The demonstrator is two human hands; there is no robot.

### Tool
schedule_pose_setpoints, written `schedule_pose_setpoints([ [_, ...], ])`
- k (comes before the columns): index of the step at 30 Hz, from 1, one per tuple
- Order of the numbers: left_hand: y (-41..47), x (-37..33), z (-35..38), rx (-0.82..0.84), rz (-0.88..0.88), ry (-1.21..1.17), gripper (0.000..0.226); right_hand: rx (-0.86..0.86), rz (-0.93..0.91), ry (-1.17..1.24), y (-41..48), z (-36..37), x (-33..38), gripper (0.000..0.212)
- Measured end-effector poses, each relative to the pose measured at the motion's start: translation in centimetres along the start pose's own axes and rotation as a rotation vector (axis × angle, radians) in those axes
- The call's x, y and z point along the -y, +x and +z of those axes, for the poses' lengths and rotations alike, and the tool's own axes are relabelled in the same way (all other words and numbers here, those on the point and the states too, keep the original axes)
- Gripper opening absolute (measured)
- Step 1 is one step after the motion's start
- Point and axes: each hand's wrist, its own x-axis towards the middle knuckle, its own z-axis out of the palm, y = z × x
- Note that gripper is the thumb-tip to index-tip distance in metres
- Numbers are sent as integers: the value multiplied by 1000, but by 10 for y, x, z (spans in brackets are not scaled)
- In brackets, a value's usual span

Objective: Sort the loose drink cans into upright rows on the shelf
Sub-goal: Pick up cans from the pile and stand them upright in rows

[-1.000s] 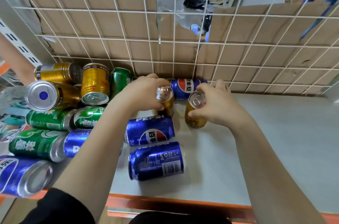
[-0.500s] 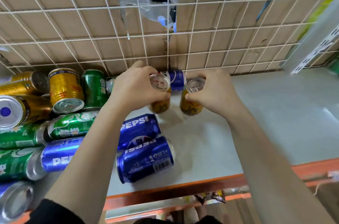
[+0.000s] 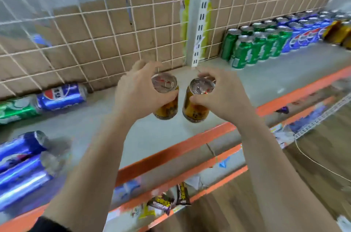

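Left hand grips left gold can, right hand grips right gold can; I should carry both upright, land them beside gold row.

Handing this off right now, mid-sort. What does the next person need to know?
Left hand grips a gold can, top up, over the shelf. Right hand grips a second gold can beside it.
Done: upright rows of green cans, blue cans and gold cans at the right end.
Left: stand both held cans in the gold row, then the cans lying at the left: a blue can and green can by the mesh, more blue ones in front.
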Motion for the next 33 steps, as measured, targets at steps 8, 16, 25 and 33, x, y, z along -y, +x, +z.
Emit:
schedule_pose_setpoints([
  [8, 26, -163, 123, 186, 129, -200, 74, -102, 165, -124, -26, -122, -147, 43],
  [16, 79, -288, 211, 238, 292, -72, 70, -245, 321, -113, -25, -207, -266, 43],
  [25, 183, -398, 332, 251, 383, -93, 58, -236, 388, -152, 44, -284, -406, 45],
  [33, 268, -471, 391, 240, 401, 10, 62, -190, 316, -102, 120, -356, -486, 45],
])
